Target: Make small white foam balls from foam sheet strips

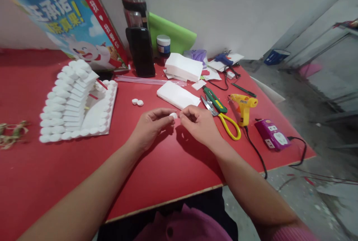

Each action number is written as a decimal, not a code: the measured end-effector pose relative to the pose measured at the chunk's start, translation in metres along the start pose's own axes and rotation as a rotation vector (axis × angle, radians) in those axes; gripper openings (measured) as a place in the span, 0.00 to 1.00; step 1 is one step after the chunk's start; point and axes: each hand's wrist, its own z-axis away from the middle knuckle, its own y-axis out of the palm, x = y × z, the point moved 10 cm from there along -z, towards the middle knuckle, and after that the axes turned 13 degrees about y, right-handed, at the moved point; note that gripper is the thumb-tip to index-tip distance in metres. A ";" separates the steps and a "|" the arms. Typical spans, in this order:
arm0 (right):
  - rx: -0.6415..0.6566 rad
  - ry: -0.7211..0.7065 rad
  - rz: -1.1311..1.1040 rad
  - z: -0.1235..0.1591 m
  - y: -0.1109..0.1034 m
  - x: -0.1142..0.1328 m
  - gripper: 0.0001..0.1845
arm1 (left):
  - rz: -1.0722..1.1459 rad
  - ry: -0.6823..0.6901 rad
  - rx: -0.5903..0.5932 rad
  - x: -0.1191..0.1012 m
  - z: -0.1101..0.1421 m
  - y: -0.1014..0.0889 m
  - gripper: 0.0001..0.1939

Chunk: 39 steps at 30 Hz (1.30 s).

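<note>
My left hand (152,124) pinches a small white roll (173,115) between thumb and fingertips, over the middle of the red table. Close beside it my right hand (199,122) is closed in a pinch; what its fingertips hold, if anything, is hidden. Two more small white rolls (137,102) lie on the table beyond my left hand. Further left stands a white stair-shaped model (60,108), edged with many similar white pieces. A stack of white paper (179,95) lies just behind my hands.
Right of my hands lie yellow-handled scissors (229,126), a green cutter (214,99), a yellow glue gun (244,107) and a purple power box (272,133) with cords. A phone (140,53), a flask (133,4) and a printed carton (69,21) stand behind.
</note>
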 end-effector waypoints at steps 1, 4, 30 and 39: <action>-0.020 0.003 0.031 0.002 -0.007 -0.001 0.09 | 0.034 -0.026 -0.016 0.001 0.000 0.000 0.17; -0.183 -0.022 0.262 0.015 -0.043 -0.004 0.10 | 0.128 -0.060 -0.042 0.001 -0.001 -0.001 0.16; 0.029 0.486 1.031 0.023 -0.068 -0.085 0.28 | 0.158 -0.039 0.045 -0.004 -0.001 0.005 0.14; 0.068 0.252 0.298 0.047 -0.075 -0.086 0.30 | 0.173 -0.049 0.013 -0.004 0.001 0.006 0.17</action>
